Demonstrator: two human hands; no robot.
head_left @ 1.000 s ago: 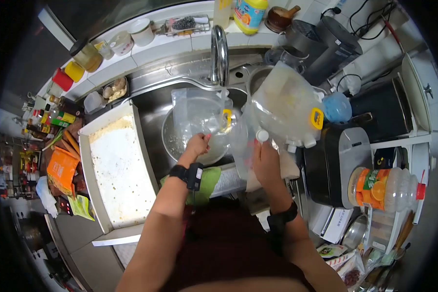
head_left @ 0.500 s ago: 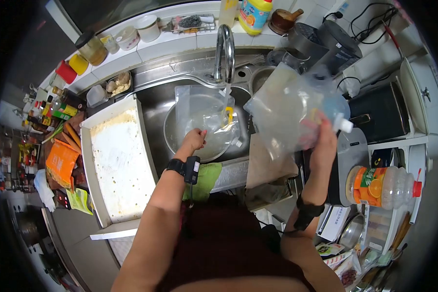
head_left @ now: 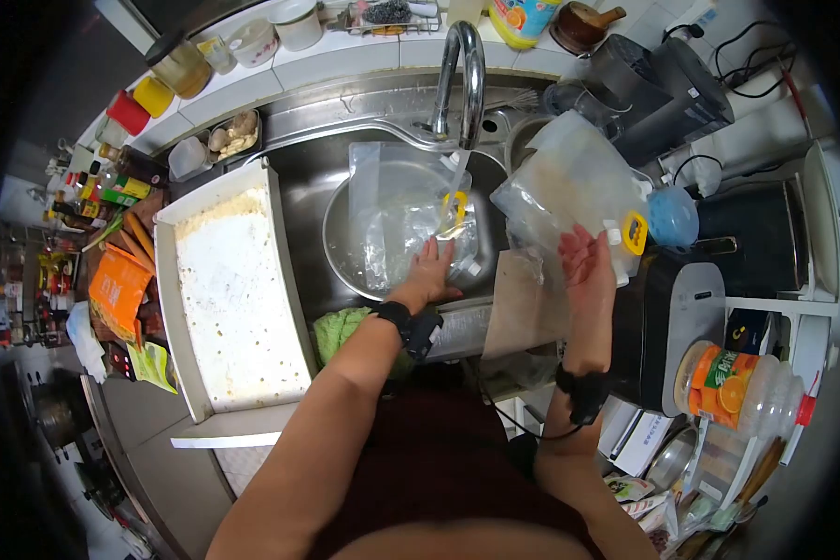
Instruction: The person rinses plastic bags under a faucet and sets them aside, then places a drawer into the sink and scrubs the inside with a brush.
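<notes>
My left hand (head_left: 427, 273) lies with spread fingers on the lower part of a clear plastic pouch (head_left: 378, 219) with a yellow handle and a white cap. The pouch rests over a round basin (head_left: 334, 245) in the steel sink. My right hand (head_left: 585, 259) is palm up with its fingers apart, beside the white spout of a second clear pouch (head_left: 569, 177) that has a yellow handle. This second pouch lies at the right of the sink. Above the basin stands the chrome faucet (head_left: 472, 84).
A large white tray (head_left: 238, 322) with crumbs lies left of the sink. Green cloth (head_left: 343, 331) hangs at the sink's front edge. To the right are a dark appliance (head_left: 649, 317) and a large orange-labelled bottle (head_left: 719, 385). Jars line the back ledge.
The second pouch has come down at the right of the sink, and my right hand has opened beside it. My left hand has moved right, its fingers now spread over the first pouch.
</notes>
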